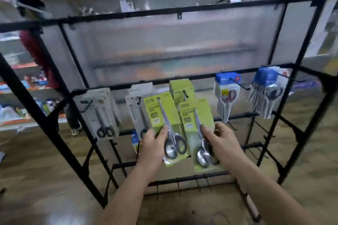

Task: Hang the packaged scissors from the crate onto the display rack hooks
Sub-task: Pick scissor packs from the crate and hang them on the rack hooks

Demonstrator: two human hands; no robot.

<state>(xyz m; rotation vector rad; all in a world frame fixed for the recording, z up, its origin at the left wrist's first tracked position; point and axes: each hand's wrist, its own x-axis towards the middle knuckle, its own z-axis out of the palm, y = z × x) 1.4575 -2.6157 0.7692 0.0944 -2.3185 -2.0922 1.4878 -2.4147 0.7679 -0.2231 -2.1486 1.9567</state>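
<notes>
Head view, left hand (153,145), right hand (220,139) gripping blurred green packs (155,113)

The display rack (182,12) is thin black metal bar and wire with a matt painted finish. Behind it, a panel (164,42) of ribbed translucent plastic looks frosted. The left green pack (155,107), pinched by the left hand (153,142), and the right green pack (190,115) at its 3 o'clock, pinched by the right hand (221,139), are matt card under clear glossy film. Their scissors (165,117) have bright polished steel blades and black plastic handles. At 9 o'clock hang grey-white card packs (102,107). At 2 o'clock hang blue-topped packs (226,93) under shiny plastic. The wood-patterned floor (36,170) has a soft sheen.
</notes>
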